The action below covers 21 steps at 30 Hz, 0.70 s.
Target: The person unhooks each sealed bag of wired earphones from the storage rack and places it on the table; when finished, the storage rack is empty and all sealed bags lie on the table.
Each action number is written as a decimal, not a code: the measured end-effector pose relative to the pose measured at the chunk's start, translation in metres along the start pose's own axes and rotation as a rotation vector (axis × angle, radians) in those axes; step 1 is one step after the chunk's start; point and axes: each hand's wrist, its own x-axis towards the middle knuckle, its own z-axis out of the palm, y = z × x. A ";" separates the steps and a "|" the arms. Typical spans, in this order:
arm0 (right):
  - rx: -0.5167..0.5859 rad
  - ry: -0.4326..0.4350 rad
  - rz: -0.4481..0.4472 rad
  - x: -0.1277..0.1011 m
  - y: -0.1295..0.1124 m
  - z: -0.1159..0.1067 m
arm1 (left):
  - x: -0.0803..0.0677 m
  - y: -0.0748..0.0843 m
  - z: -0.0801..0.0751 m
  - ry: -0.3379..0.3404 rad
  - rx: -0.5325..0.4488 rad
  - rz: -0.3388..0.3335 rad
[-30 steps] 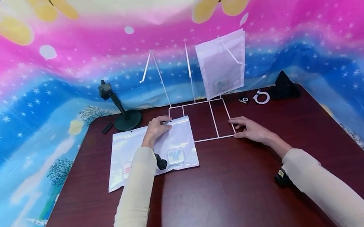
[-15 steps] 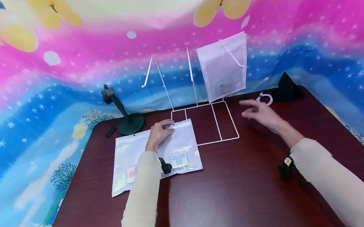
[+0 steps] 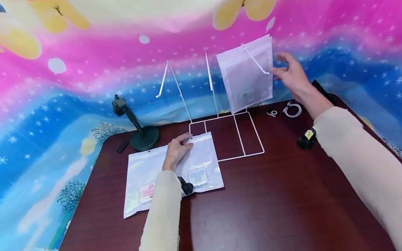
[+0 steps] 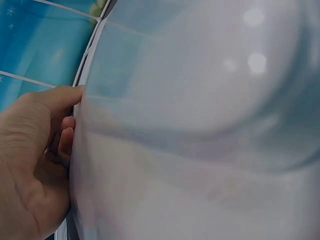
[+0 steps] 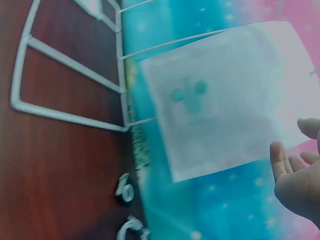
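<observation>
Two white zip bags lie side by side on the table; the right zip bag has a boxed pair of blue earphones showing in it, the left one pink earphones. My left hand pinches the right bag's top edge; in the left wrist view that bag fills most of the picture. Another white bag hangs on the right hook of a white wire rack. My right hand is beside its right edge, fingers apart and loosely bent, with nothing held in the right wrist view.
The rack's left hook and middle hook carry nothing. A black stand is at the back left. A coiled white cable and a small ring-shaped item lie at the back right, near a black object.
My right hand has let go of the rack's base and moved up and back to the hanging bag's right edge. The left hand has stayed at the right bag's top edge.
</observation>
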 end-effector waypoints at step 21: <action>0.050 0.157 -0.010 0.000 -0.023 0.000 | -0.002 -0.001 0.002 0.025 -0.007 0.011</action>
